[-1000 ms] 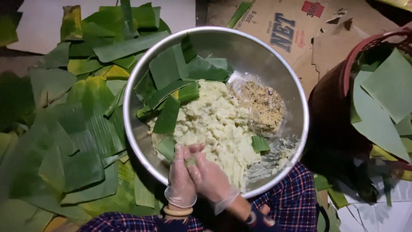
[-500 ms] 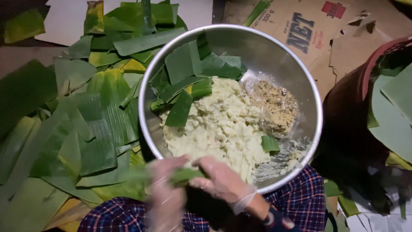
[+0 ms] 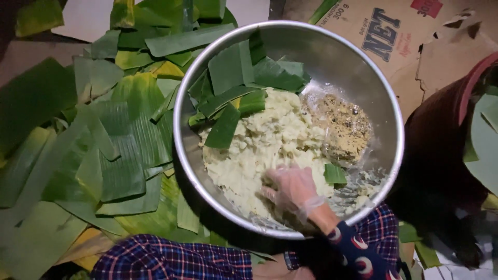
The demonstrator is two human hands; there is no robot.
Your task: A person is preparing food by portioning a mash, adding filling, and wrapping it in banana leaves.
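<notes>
Now a gloved hand digs into pale filling

Spread fingers (image 3: 275, 193) of the right hand (image 3: 293, 189), in clear plastic glove, press open onto the pale yellow mashed filling (image 3: 259, 150), gripping nothing, inside the round steel bowl (image 3: 332, 57); green banana-leaf strips (image 3: 124, 150) lie left of it.

The right hand (image 3: 291, 189) wears a thin, clear disposable plastic glove, wrinkled and loose, its open cuff bunched at the wrist; the fingers (image 3: 271, 195) show blurred through the film. Below the wrist runs a dark navy sleeve (image 3: 358, 256) patterned with curved red-and-white shapes. Across the bottom edge lies checked cloth clothing (image 3: 176, 258) in dark blue with fine red and white lines, and a further patch of the same checked fabric (image 3: 381, 228) shows beside the navy sleeve.
</notes>
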